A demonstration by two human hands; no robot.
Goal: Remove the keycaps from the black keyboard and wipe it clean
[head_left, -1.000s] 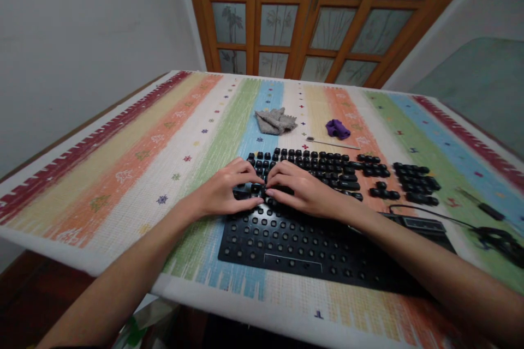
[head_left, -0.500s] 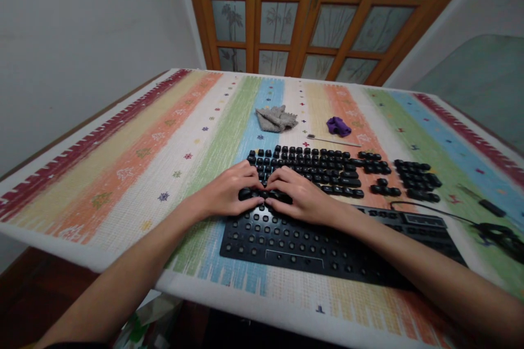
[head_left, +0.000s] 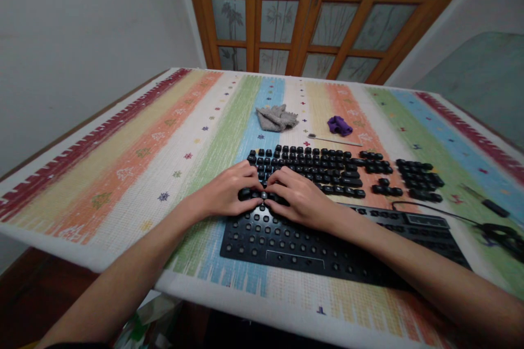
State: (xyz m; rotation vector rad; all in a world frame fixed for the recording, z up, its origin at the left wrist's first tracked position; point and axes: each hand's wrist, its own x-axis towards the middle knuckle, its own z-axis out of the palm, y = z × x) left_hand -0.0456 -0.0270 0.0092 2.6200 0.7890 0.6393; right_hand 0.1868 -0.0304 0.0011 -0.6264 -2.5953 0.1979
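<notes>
A black keyboard (head_left: 295, 251) with its key caps off lies in front of me, rows of bare switches showing. My left hand (head_left: 231, 191) is over its upper left part, thumb and index finger curled toward each other. Opposite it, my right hand (head_left: 301, 196) has its fingers bent the same way. Between the fingertips of both hands sits a small key cap (head_left: 264, 195), just above the switches; whether it touches one is hidden. Behind the hands, loose black key caps (head_left: 327, 163) are laid out in keyboard order.
A grey cloth (head_left: 277, 118) and a purple cloth (head_left: 339, 125) lie farther back, near a thin brush (head_left: 333, 140). To the right are a coiled cable (head_left: 501, 234) and a dark-handled tool (head_left: 495, 207). A striped tablecloth (head_left: 135, 174) covers the table.
The right hand's fingertips have drawn slightly apart from the left's, and the key cap between them shows more clearly. Both arms stay almost where they were.
</notes>
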